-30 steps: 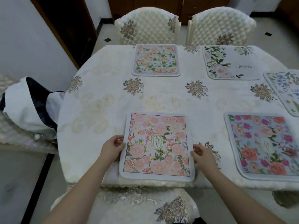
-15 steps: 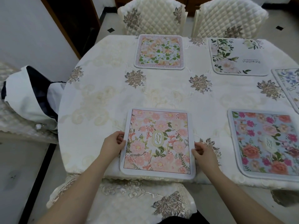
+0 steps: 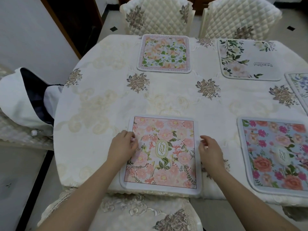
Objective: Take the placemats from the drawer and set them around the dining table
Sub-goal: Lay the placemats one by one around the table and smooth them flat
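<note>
1. The pink placemat (image 3: 160, 152), printed "GARDEN" in an oval at its middle, lies flat on the dining table (image 3: 103, 104) at the near edge, its front border at or just over the table's rim above the chair seat (image 3: 143, 212). Across the last second it has kept much the same spot at this edge, with at most a small shift that the moving camera makes hard to judge.
2. What has changed is the hands. A second ago each held a side border of the mat; now the left hand (image 3: 122, 147) has slid inward onto the mat's left part, and the right hand (image 3: 210, 150) has come off the right border.
3. I judge that this mat is placed and the grip is being let go; only a last smoothing may remain.
4. Left hand: palm down, fingers loosely curled, resting on the mat near its left edge. Whether the fingertips pinch the fabric I cannot tell.
5. Right hand: just beside the mat's right edge, fingers relaxed and slightly bent, holding nothing; it seems to hover over the cloth.
6. Four more mats lie on the table: a blue rose one (image 3: 275, 154) at the near edge to the right, a bordered peach one (image 3: 164, 53) and a white "Beautiful" one (image 3: 246, 59) at the far edge, and a pale blue one (image 3: 300, 87) cut off at the right edge.
7. Two quilted chairs (image 3: 158, 15) stand behind the far edge.
</note>
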`<action>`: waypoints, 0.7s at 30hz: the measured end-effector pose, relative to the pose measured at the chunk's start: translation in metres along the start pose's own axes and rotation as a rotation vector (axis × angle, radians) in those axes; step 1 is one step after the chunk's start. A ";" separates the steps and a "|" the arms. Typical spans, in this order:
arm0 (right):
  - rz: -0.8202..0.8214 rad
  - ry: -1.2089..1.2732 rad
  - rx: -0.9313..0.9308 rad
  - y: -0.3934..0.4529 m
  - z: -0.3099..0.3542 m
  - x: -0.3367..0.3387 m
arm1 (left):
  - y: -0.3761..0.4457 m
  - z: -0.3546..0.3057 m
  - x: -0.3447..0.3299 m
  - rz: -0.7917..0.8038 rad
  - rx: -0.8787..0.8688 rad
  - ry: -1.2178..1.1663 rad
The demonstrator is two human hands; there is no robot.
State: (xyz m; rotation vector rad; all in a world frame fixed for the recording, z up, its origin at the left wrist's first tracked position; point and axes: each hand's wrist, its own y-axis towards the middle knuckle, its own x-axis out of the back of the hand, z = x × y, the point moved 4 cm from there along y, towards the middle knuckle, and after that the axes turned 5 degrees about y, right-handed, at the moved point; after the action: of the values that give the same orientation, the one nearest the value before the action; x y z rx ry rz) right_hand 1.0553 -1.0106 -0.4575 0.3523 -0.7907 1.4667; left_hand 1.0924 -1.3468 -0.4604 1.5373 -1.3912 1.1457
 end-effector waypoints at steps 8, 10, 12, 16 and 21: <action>0.097 -0.351 0.408 0.035 0.067 -0.092 | 0.060 -0.059 -0.035 -0.002 -0.306 0.110; 0.138 -0.423 0.456 0.041 0.074 -0.110 | 0.070 -0.066 -0.043 0.043 -0.305 0.153; 0.165 -0.463 0.506 0.048 0.075 -0.120 | 0.078 -0.066 -0.053 0.110 -0.312 0.214; 0.174 -0.539 0.541 0.057 0.064 -0.126 | 0.081 -0.054 -0.072 0.168 -0.312 0.260; 0.174 -0.548 0.526 0.057 0.061 -0.125 | 0.083 -0.046 -0.073 0.169 -0.378 0.259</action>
State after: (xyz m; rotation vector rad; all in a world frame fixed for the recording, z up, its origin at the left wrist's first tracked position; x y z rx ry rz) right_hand 0.9947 -1.1376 -0.5116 1.1428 -0.8667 1.7615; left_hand 1.0033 -1.2908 -0.5185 0.9863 -1.4775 1.0629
